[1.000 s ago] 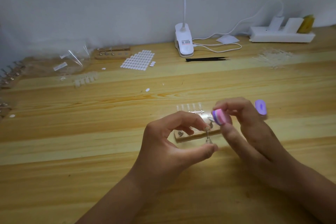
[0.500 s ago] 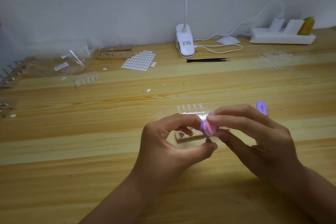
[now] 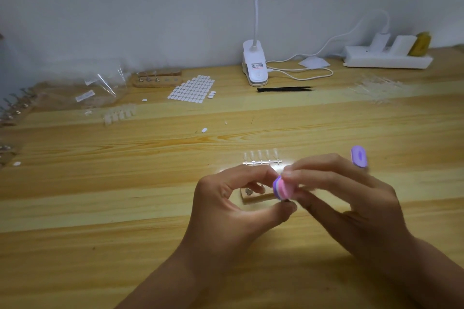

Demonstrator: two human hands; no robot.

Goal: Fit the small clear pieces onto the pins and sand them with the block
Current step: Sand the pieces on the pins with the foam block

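My right hand (image 3: 351, 198) pinches a pink and purple sanding block (image 3: 283, 188) and presses it against what my left hand (image 3: 233, 206) holds between thumb and forefinger. That is a metal pin with a small clear piece, now hidden behind the block. Under both hands lies a small wooden pin holder (image 3: 253, 195) with one metal pin showing. A clear strip of several small pieces (image 3: 261, 159) lies just beyond the hands.
A purple oval block (image 3: 359, 156) lies right of my hands. Further back are a white sticker sheet (image 3: 192, 89), a second wooden holder (image 3: 155, 79), plastic bags (image 3: 100, 88), black tweezers (image 3: 283, 88), a clip lamp base (image 3: 254, 68) and a power strip (image 3: 386, 57).
My right hand has slid the sanding block leftward and down over the pin held by my left hand. The left hand has stayed in place.
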